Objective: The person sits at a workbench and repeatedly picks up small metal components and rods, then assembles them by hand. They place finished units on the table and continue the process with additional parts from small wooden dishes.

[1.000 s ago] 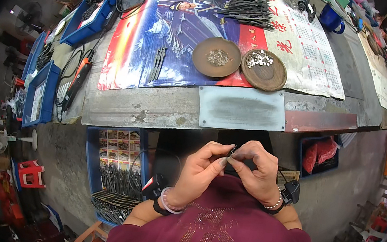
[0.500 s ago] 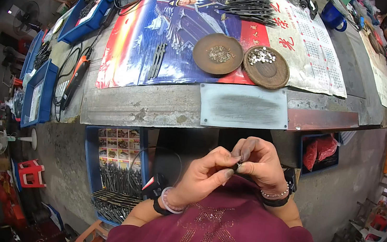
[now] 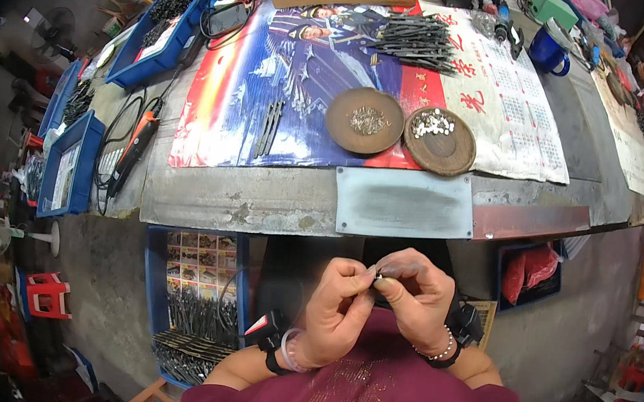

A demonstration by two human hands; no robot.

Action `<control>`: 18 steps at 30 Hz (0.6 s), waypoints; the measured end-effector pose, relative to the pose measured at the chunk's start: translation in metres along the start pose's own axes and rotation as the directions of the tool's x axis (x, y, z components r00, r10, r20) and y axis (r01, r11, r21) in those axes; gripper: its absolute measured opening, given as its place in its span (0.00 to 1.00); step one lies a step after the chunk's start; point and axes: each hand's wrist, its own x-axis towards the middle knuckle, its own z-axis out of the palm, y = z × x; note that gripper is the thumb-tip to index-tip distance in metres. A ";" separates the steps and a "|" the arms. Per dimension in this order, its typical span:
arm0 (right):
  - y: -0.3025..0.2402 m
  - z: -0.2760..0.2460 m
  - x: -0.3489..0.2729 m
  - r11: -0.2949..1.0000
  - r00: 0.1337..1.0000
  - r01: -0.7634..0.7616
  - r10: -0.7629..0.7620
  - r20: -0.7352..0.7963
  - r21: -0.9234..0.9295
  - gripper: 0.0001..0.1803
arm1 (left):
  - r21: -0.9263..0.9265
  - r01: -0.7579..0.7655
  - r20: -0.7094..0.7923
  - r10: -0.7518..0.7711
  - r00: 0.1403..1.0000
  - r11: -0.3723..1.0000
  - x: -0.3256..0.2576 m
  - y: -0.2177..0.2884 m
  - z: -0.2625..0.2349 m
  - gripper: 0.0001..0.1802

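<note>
Close to my chest, below the table's front edge, both hands meet with fingertips pinched together. My left hand [image 3: 339,306] is closed, thumb against forefinger. My right hand [image 3: 416,299] is closed too, its thumb and fingers touching the left fingertips. Between them shows a tiny dark piece with a bright silvery spot [image 3: 379,276], too small to name. On the table beyond lie a brown round dish [image 3: 339,129] of small metal bits and a woven round tray [image 3: 455,163] of small white, shiny discs. Nearer me is a pale blue plate [image 3: 403,229] with a dark smudge.
A pile of thin black parts [image 3: 418,42] lies on the poster, with a few more black strips [image 3: 269,129] at left. An orange-and-black hand tool [image 3: 132,147] rests near blue bins. A blue crate [image 3: 153,277] of black parts stands below left. Further right is a blue mug [image 3: 547,54].
The view has tilted, so the table sits lower in the picture. My hands stay pinched together, slightly lower, with the fingers shifted a little around the tiny piece.
</note>
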 end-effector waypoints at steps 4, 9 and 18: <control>0.000 -0.003 0.001 0.978 0.989 0.143 -0.145 0.003 -0.152 0.05 | -0.096 0.053 -0.017 -0.055 0.998 0.994 -0.001 -0.001 0.004 0.15; 0.003 -0.004 0.004 0.870 0.954 0.286 -0.296 0.038 -0.403 0.04 | -0.201 0.108 0.002 -0.109 0.994 0.974 -0.001 0.001 0.010 0.15; 0.014 -0.004 0.006 0.817 0.907 0.412 -0.326 0.266 -0.403 0.12 | -0.074 0.032 -0.014 -0.034 0.999 0.997 0.004 0.002 0.003 0.21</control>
